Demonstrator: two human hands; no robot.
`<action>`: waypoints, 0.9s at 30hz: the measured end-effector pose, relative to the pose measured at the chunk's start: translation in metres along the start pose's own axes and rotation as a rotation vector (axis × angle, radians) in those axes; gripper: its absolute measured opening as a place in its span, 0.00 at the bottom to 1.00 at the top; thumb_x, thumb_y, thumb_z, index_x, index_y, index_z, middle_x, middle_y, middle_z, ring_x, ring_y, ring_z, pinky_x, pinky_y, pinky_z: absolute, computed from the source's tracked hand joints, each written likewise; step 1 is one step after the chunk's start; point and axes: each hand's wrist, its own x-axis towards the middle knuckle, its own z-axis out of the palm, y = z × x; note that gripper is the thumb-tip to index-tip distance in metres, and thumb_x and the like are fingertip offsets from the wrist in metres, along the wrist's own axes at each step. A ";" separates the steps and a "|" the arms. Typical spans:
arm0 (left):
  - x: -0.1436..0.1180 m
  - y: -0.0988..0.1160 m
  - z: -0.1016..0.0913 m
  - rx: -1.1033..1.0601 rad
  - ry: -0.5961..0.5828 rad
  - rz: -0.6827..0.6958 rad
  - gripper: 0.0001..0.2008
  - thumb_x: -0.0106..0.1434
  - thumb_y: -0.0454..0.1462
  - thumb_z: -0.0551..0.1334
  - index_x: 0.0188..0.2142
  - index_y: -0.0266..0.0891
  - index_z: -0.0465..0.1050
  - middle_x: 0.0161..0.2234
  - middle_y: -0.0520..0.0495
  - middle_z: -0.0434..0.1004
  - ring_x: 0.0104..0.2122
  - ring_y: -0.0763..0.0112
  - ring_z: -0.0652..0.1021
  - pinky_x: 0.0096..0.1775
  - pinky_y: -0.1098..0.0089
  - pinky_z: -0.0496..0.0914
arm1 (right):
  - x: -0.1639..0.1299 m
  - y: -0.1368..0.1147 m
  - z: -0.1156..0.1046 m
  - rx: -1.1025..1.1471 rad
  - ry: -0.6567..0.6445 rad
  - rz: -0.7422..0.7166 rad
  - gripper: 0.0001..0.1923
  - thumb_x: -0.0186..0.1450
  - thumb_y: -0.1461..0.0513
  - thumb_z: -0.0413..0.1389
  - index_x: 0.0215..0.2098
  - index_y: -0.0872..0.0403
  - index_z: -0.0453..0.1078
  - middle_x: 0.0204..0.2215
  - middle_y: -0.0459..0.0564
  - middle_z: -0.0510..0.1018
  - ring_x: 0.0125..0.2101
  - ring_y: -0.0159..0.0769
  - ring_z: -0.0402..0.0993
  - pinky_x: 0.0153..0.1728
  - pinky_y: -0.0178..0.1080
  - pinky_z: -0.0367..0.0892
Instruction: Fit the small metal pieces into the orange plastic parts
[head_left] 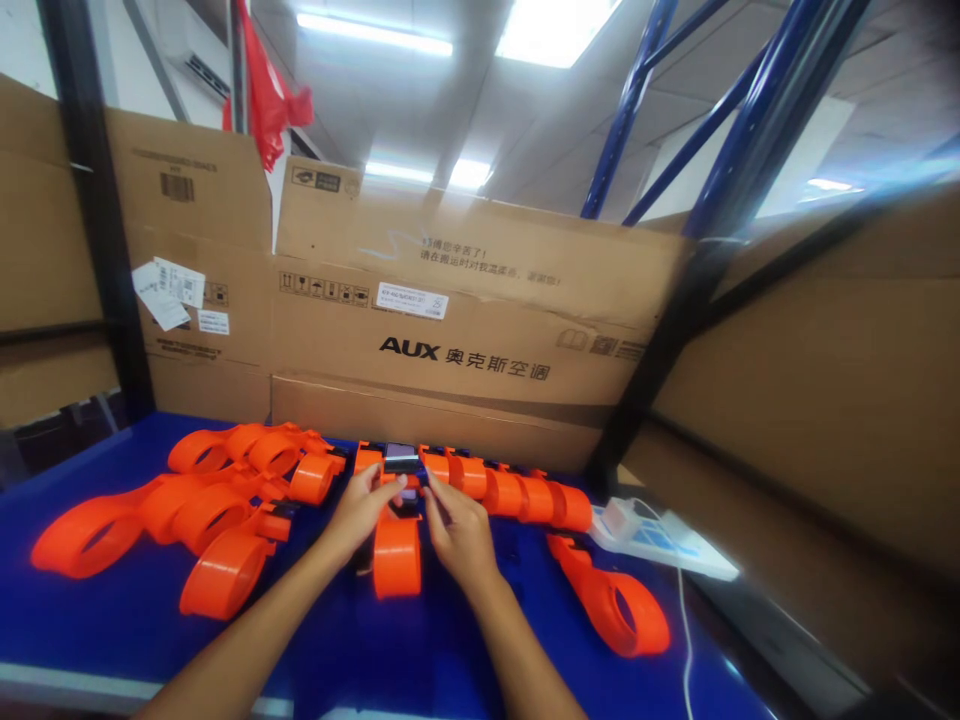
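Head view: both hands [409, 520] pinch orange band [397, 555].

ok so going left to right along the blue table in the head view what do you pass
pile of orange bands → left hand → right hand → lone orange band → white power strip

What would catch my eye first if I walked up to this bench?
The bright orange plastic bands heaped at the left of the blue table. At the centre, the left hand and right hand meet on one orange band carrying a small dark device. Behind stands a big cardboard box.
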 end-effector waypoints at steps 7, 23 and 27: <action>0.000 -0.003 0.000 -0.017 0.009 -0.014 0.17 0.58 0.48 0.68 0.40 0.37 0.76 0.25 0.51 0.75 0.27 0.69 0.75 0.34 0.70 0.69 | -0.002 0.000 0.003 -0.298 0.020 -0.086 0.23 0.71 0.65 0.50 0.64 0.53 0.66 0.42 0.56 0.84 0.37 0.41 0.82 0.42 0.40 0.77; -0.005 0.008 0.007 -0.287 -0.101 -0.112 0.29 0.55 0.43 0.72 0.55 0.41 0.72 0.42 0.43 0.82 0.35 0.60 0.83 0.40 0.62 0.75 | 0.006 -0.005 -0.002 0.345 0.127 0.373 0.22 0.72 0.53 0.49 0.59 0.52 0.70 0.40 0.55 0.83 0.36 0.43 0.79 0.37 0.42 0.75; -0.011 0.014 0.012 -0.323 -0.126 -0.151 0.33 0.53 0.39 0.74 0.59 0.44 0.70 0.50 0.39 0.79 0.45 0.55 0.81 0.44 0.60 0.76 | 0.012 -0.004 -0.004 0.734 -0.053 0.527 0.26 0.71 0.49 0.50 0.62 0.51 0.66 0.41 0.53 0.81 0.34 0.41 0.78 0.30 0.40 0.73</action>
